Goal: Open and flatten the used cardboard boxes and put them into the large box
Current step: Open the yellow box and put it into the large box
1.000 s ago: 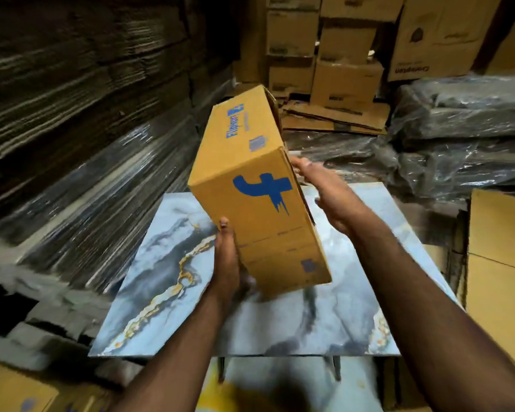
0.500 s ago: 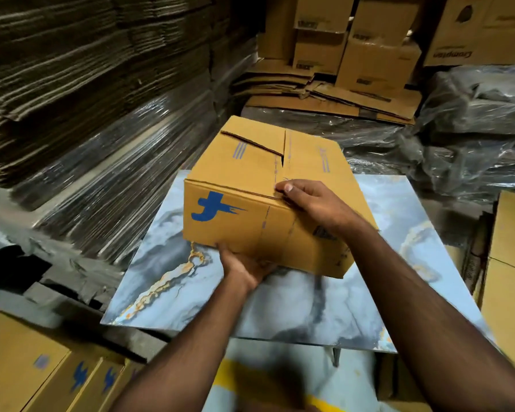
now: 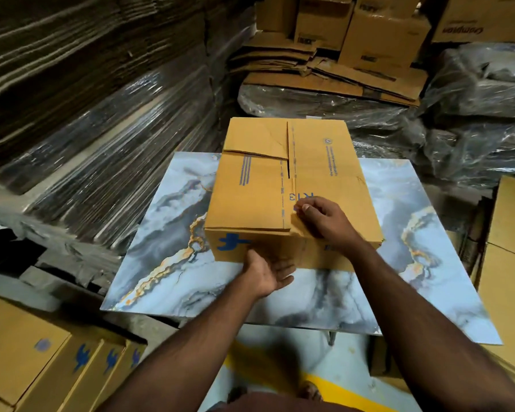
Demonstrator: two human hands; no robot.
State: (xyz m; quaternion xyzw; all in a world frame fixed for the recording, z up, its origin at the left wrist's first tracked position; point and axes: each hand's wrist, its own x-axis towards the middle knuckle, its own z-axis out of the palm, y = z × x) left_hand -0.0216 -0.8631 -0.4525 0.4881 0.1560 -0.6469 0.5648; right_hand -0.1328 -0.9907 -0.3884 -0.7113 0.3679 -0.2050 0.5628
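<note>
One yellow cardboard box [image 3: 292, 185] lying on the marble-patterned worktop [image 3: 167, 263], top flaps shut, one blue logo on its near face. Two bare hands on it: left hand [image 3: 266, 270] open, palm up, fingers against the lower near edge; right hand [image 3: 321, 218] pinching a strip of tape [image 3: 293, 191] along the top seam. At lower left, four more yellow boxes [image 3: 57, 361] side by side.

marbled tabletop [image 3: 324, 295], plastic-wrapped bundles [image 3: 470, 114], yellow floor line [image 3: 268, 379]

Dim warm light, edges bent, corners dark
</note>
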